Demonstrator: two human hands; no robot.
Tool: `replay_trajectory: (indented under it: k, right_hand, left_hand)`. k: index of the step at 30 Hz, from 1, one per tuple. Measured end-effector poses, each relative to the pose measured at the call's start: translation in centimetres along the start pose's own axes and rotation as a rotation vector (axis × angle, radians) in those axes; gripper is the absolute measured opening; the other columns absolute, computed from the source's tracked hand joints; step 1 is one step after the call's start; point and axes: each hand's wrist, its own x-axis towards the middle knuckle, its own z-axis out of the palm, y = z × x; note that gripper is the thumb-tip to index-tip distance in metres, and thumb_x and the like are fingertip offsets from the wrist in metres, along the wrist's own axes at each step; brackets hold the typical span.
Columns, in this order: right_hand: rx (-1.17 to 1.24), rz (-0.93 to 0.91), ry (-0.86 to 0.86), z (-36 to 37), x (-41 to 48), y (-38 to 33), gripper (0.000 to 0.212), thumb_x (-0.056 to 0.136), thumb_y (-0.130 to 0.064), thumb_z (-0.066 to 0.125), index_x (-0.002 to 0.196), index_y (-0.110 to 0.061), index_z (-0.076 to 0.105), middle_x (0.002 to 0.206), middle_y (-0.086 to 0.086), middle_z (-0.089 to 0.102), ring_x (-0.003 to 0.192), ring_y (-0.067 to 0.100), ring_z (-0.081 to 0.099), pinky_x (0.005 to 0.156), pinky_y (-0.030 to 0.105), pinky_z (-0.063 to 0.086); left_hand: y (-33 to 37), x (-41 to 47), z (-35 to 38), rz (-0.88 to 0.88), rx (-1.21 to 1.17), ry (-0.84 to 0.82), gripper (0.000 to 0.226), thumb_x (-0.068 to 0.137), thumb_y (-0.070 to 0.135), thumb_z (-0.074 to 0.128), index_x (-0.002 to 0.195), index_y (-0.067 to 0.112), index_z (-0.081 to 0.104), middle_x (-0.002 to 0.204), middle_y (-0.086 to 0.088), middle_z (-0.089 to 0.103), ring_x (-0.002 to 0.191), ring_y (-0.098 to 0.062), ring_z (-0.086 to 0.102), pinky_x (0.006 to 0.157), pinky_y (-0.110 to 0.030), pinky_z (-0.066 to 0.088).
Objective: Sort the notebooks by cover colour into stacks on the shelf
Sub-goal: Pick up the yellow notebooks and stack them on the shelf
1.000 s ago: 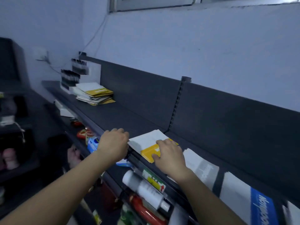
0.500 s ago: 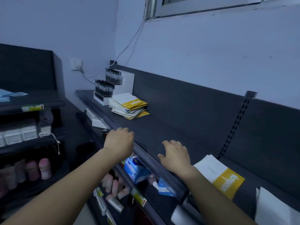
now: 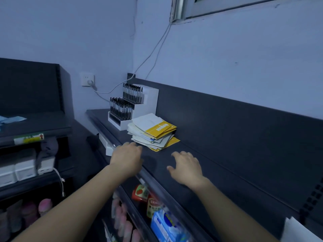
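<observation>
Nearby, pen rack (image 3: 130,109), notebook stack (image 3: 153,132), empty hands

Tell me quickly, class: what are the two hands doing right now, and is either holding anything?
Left hand: open, empty, fingertips near the notebook stack.
Right hand: open, empty, above the shelf.

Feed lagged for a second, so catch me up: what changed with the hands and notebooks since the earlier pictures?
A second ago both hands pressed on a yellow-and-white notebook at the shelf edge. They let it go and travelled left along the shelf; that notebook is out of view now. The left hand and right hand are empty, open, just short of the notebook stack. The stack and pen rack look unchanged.
</observation>
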Motion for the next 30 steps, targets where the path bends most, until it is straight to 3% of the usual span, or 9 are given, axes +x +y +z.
replay_trajectory:
  k: [12,18,22,30]
  right_hand:
    - [0.079,0.035,0.019,2.8,13.6,-2.7,0.044,0.092,-0.048,0.05,0.122,-0.016,0.053,0.124,0.005,0.055,0.121,0.026,0.046,0.092,0.037,0.041]
    - [0.097,0.116,0.008,4.0,18.5,-3.6,0.053,0.09,-0.043,0.058,0.134,-0.017,0.047,0.135,0.003,0.049,0.126,0.025,0.041,0.096,0.036,0.041]
    - [0.088,0.152,-0.043,3.9,21.1,-3.6,0.033,0.09,-0.039,0.058,0.119,-0.023,0.06,0.126,0.0,0.059,0.116,0.027,0.054,0.089,0.041,0.049]
    - [0.102,0.248,-0.029,3.6,23.5,-3.9,0.032,0.095,-0.039,0.052,0.122,-0.024,0.063,0.127,-0.004,0.061,0.111,0.021,0.057,0.091,0.036,0.048]
  left_hand:
    - [-6.2,12.5,3.5,0.013,-0.029,-0.005,0.034,0.094,0.036,0.045,0.12,0.016,0.055,0.123,-0.005,0.054,0.117,-0.025,0.049,0.09,-0.037,0.043]
    - [-8.6,19.5,6.0,0.094,-0.057,0.016,0.032,0.095,0.033,0.044,0.122,0.016,0.052,0.125,-0.006,0.05,0.119,-0.027,0.047,0.093,-0.04,0.041]
    - [-9.8,23.7,7.1,0.135,-0.097,-0.037,0.038,0.1,0.037,0.038,0.127,0.013,0.047,0.127,-0.009,0.048,0.121,-0.028,0.046,0.093,-0.04,0.04]
    - [-9.6,28.7,8.6,0.204,-0.18,-0.034,0.039,0.097,0.043,0.045,0.108,0.009,0.06,0.108,-0.01,0.056,0.103,-0.028,0.055,0.081,-0.035,0.044]
